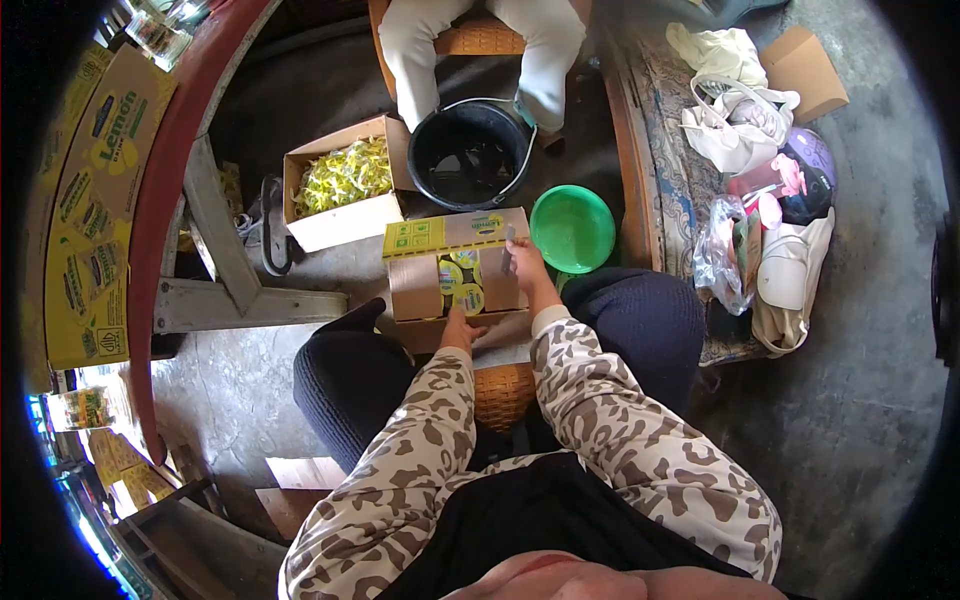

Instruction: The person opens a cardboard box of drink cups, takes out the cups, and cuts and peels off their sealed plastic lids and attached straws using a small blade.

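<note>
As the lemon-drink carton (405, 285) sits before you, your right hand (527, 268) touches its right edge and your left hand (463, 330) its near edge; how tightly either grips, I cannot tell; the black bucket (430, 150) and green basin (573, 232) crowd its far side, while concrete floor (220, 390) spreads left of your left knee (350, 385); count one bucket, one basin, one box (350, 223) of yellow plastic pieces (340, 178), at least three cups (468, 298) inside the carton.

Matt cardboard box (413, 288), seemingly smooth.
</note>
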Tool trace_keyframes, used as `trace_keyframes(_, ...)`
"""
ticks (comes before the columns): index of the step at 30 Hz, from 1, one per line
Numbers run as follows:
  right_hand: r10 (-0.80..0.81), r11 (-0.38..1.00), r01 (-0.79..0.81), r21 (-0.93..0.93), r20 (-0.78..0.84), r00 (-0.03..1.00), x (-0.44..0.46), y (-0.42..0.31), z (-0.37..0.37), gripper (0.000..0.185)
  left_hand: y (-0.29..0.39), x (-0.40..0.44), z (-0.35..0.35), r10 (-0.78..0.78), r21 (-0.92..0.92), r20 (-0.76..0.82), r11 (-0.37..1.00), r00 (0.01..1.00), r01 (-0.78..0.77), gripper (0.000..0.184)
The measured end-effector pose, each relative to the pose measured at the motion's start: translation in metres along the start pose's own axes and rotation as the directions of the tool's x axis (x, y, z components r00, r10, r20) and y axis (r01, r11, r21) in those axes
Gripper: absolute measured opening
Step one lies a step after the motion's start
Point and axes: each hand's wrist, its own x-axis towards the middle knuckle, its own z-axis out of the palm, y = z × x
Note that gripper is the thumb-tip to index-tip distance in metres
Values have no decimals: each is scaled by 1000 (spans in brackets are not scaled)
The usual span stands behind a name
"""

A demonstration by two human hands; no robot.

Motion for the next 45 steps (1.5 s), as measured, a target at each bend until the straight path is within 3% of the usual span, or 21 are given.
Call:
trace_keyframes(1, -20, 990, 9, 140, 71, 997, -4, -10, 3, 13, 2, -17, 6, 8, -83, -4, 996, 1000, -8, 53)
trace_keyframes(4, -49, 997, 49, 64, 3, 999, -13, -34, 14, 13, -5, 28, -22, 49, -45, 137, 998, 989, -43, 57)
trace_keyframes(8, -45, 998, 44, 48, 16, 999, -10, -34, 12, 13, -9, 40, -25, 105, -60, 133, 993, 986, -98, 57)
trace_keyframes(10, -80, 996, 79, 44, 23, 997, -10, -34, 13, 14, -8, 42, -21, 67, -132, -38, 989, 997, -71, 56)
trace_keyframes(11, -79, 996, 78, 40, 25, 997, -10, -35, 14, 14, -8, 43, -26, 65, -137, -39, 988, 997, -70, 56)
trace_keyframes(14, -66, 998, 66, 4, 57, 996, -14, -40, 16, 15, -7, 56, -44, 47, -131, 224, 991, 974, -17, 54)
trace_keyframes(17, -103, 994, 102, 35, 36, 994, -17, -45, 20, 17, -2, 49, -35, 41, -235, 98, 972, 994, -17, 55)
trace_keyframes(19, -13, 998, 14, -56, 25, 1000, -17, -47, 20, 19, -1, 21, -32, 124, 19, 80, 992, 989, -126, 56)
trace_keyframes(20, -21, 998, 23, -53, 31, 999, -15, -45, 20, 19, 5, 20, -27, 133, 18, 85, 991, 987, -135, 56)
trace_keyframes(22, -25, 999, 27, -46, 30, 999, -15, -43, 21, 18, 11, 21, -20, 27, 37, -163, 999, 986, -21, 46)
trace_keyframes(27, -104, 994, 106, -37, 50, 993, -18, -41, 23, 16, -10, 27, -61, 90, 56, 23, 994, 996, -92, 55)
trace_keyframes(31, -194, 977, 195, -81, 30, 981, -14, -43, 34, 16, -6, 20, -65, 204, 191, -102, 965, 974, -182, 62)
trace_keyframes(34, -237, 965, 240, -102, 43, 971, -10, -40, 33, 14, 1, 14, -65, 417, 399, -238, 865, 877, -304, 68)
trace_keyframes(37, -248, 968, 248, -39, 21, 969, -9, -37, 32, 13, 13, -12, -49, 739, 666, -306, 617, 600, -420, 75)
trace_keyframes(40, -265, 962, 267, -50, 48, 963, -11, -38, 29, 13, 38, -41, -18, 944, 849, -185, 293, 273, -439, 82)
trace_keyframes(43, -226, 962, 231, -143, 52, 973, -11, -39, 23, 15, 70, -53, 13, 987, 908, 67, 1, 148, -419, 90)
trace_keyframes(45, -157, 974, 169, -148, 94, 983, -19, -50, 19, 17, 86, -57, 23, 962, 903, 228, -153, 148, -401, 87)
